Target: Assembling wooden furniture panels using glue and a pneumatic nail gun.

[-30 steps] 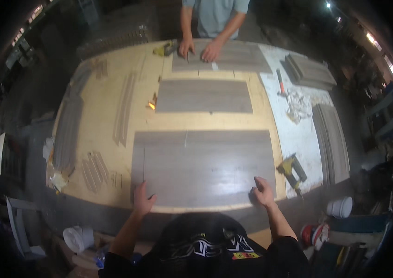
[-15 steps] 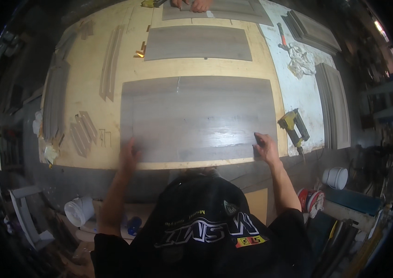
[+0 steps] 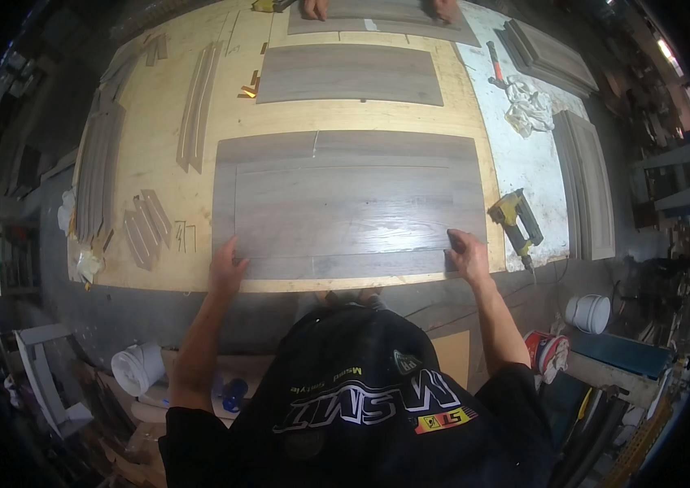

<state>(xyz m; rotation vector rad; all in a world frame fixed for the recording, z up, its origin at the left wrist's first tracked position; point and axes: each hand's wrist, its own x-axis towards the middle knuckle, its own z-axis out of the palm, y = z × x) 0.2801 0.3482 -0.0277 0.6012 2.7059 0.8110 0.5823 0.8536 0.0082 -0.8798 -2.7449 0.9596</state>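
Observation:
In front of me lies a large grey-brown wooden panel [image 3: 345,203], with thin straight lines marking a border around its middle. My left hand [image 3: 228,264] is at its near left corner, thumb and fingers bent against it. At the near right corner my right hand [image 3: 469,257] grips in the same way, thumb and forefinger curled over the surface. The fingertips' undersides are hidden. To the right of that hand, a yellow and black nail gun [image 3: 516,224] lies on its side.
A smaller grey panel [image 3: 351,75] lies beyond mine. At the far edge, another person's hands [image 3: 314,9] rest on a further panel [image 3: 386,24]. Wooden strips [image 3: 197,110] lie on the left, stacked panels [image 3: 585,187] on the right. A hammer [image 3: 494,63] lies near a crumpled white cloth [image 3: 529,106].
The panel's lines, blurred before, now show sharply. My hands stay at its near corners. The other person's hands, close together before, are now apart.

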